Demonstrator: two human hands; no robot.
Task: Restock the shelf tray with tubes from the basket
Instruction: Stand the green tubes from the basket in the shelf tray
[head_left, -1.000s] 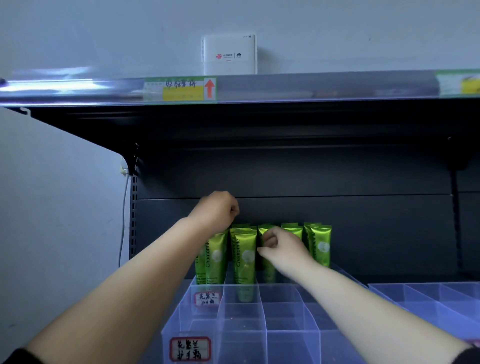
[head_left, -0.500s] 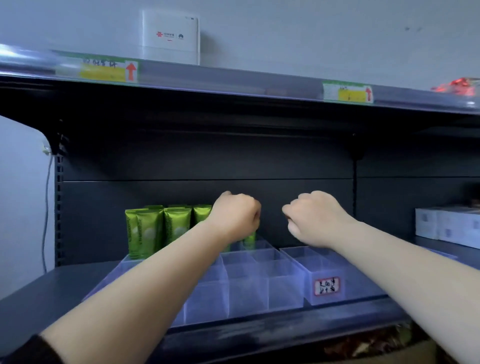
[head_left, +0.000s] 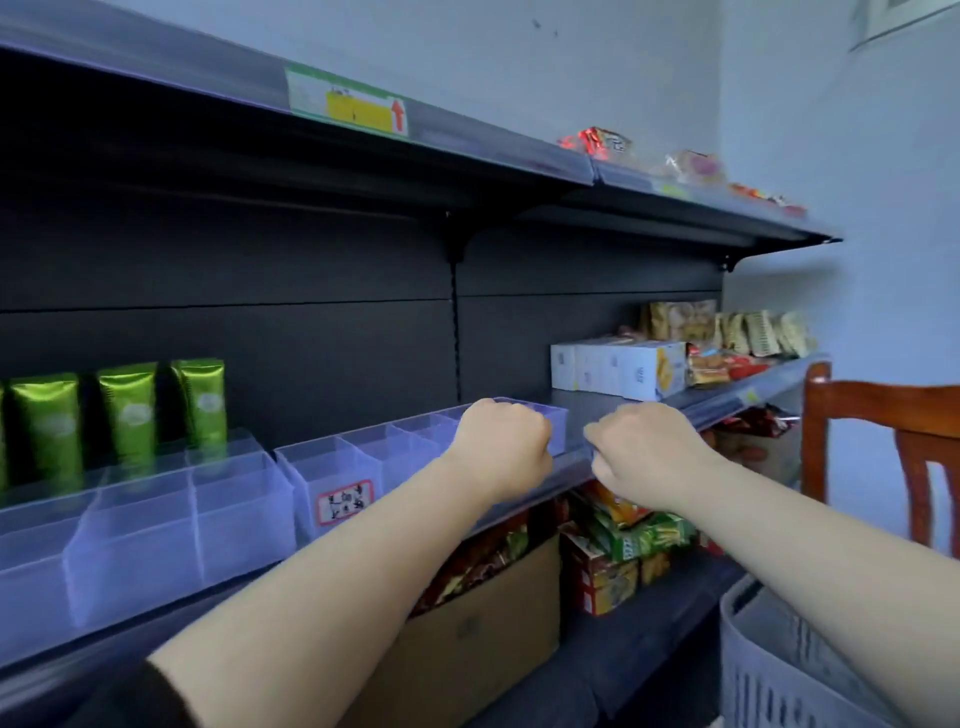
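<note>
Dark shelf (head_left: 597, 410), clear tray (head_left: 156, 519) with upright green tubes (head_left: 127, 415) at rear

Red up-arrow on yellow-green shelf tag (head_left: 347, 104), upper shelf edge. Red-bordered handwritten label (head_left: 345, 501) on clear tray front: characters illegible.

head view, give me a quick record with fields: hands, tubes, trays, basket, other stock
left hand: fist, holds nothing, in front of the second clear tray
right hand: fist, holds nothing, near the shelf edge
green tubes: upright at the back of the left clear tray
front compartments: no tubes seen
basket: lower right, contents hidden
other stock: white boxes, cardboard box below
</note>
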